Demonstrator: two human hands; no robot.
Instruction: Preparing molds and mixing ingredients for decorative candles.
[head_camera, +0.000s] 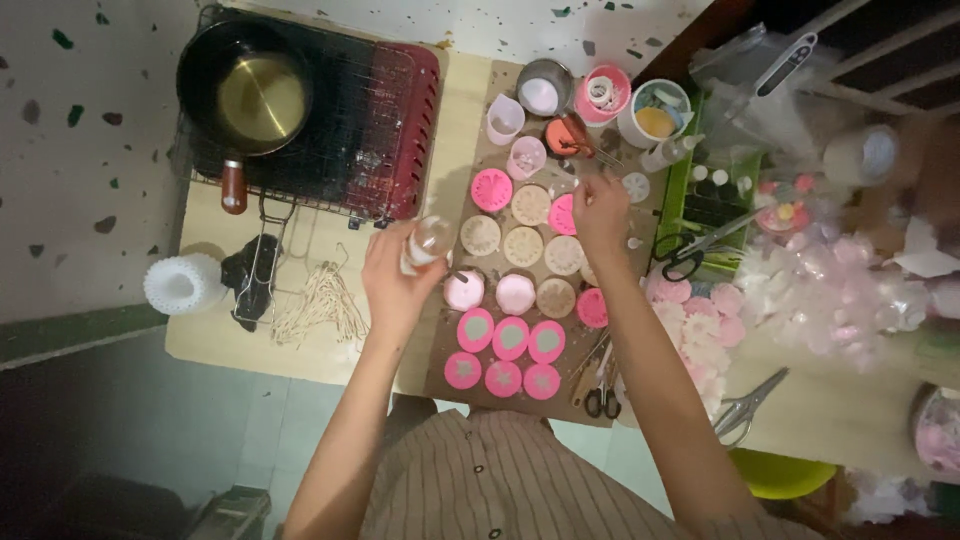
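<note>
My left hand (395, 280) is closed around a small clear bottle (428, 240), held just left of a brown board (452, 335). The board carries several round moulds: pink ones (510, 338) near me, cream ones (523, 245) in the middle. My right hand (600, 212) hovers over the far right moulds with its fingertips pinched together; what it pinches is too small to tell. Small cups, one white (503, 118) and one pink (526, 156), stand at the board's far end.
A dark saucepan (248, 95) sits on a wire rack over a red tray (415, 120) at far left. Wooden wick sticks (318, 300) and a white ribbed holder (180, 283) lie left. Scissors (690, 250), smaller scissors (602, 395), a green tray (680, 190) and pink flower pieces (700, 320) crowd the right.
</note>
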